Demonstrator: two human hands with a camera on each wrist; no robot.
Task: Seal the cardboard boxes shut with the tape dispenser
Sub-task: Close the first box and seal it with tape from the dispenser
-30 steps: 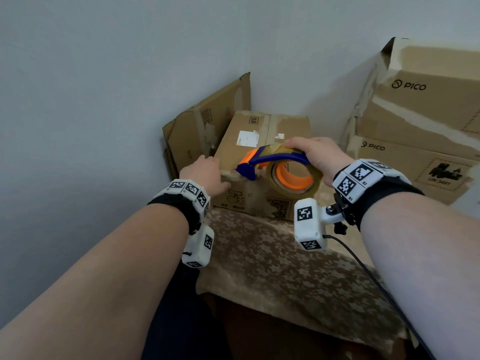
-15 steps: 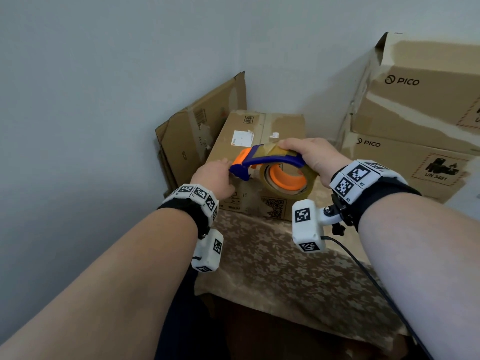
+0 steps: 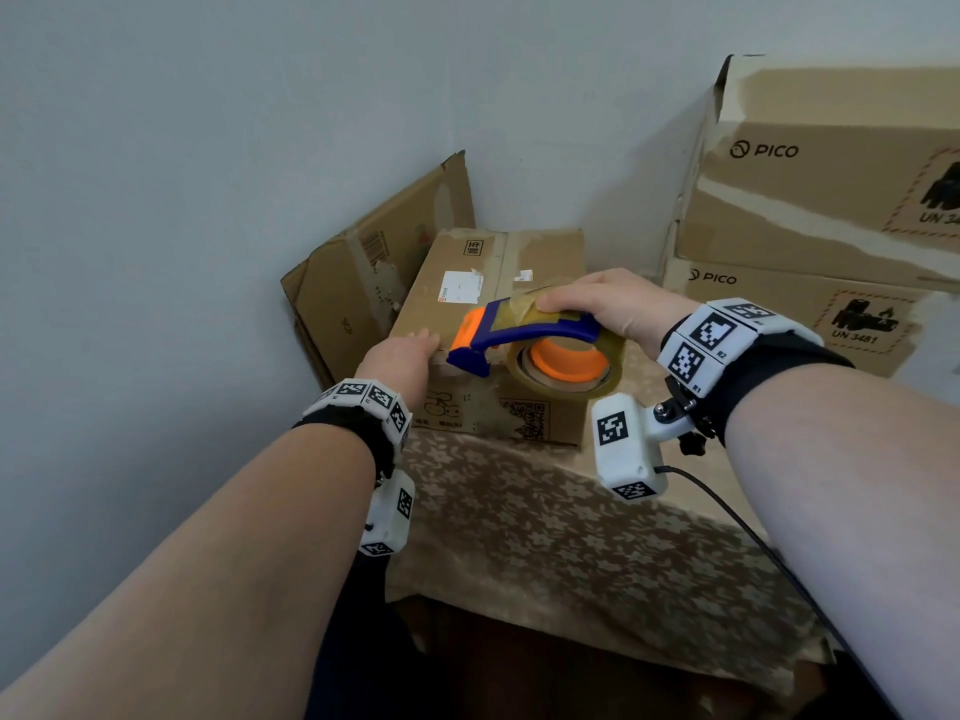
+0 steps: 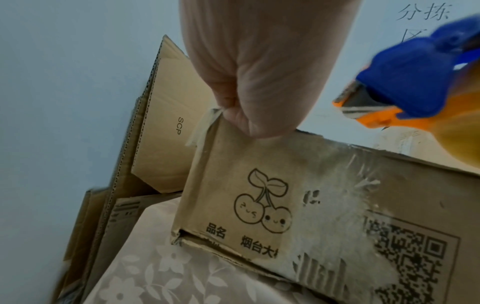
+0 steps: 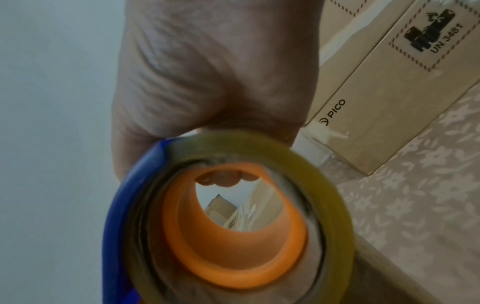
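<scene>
A small cardboard box (image 3: 498, 272) with a cherry print (image 4: 262, 205) stands on the clothed table. My left hand (image 3: 402, 350) rests on its near left top corner, fingers flat on the lid and thumb (image 4: 257, 123) at the front edge. My right hand (image 3: 608, 304) grips a blue and orange tape dispenser (image 3: 524, 340) over the box's near right part. The dispenser's nose (image 4: 405, 82) sits just right of my left hand at the front top edge. In the right wrist view my right hand (image 5: 215, 72) wraps over the tape roll (image 5: 324, 174), fingertips showing through the orange core.
Flattened cardboard (image 3: 374, 272) leans on the wall left of the box. Two stacked PICO boxes (image 3: 810, 200) stand at the right, close to my right wrist. A floral cloth (image 3: 545, 537) covers the table up to its near edge. A cable (image 3: 753, 537) trails from the right wrist camera.
My left hand has slid a little along the box's front top edge toward the corner. The dispenser stays in my right hand, its nose still beside my left hand.
</scene>
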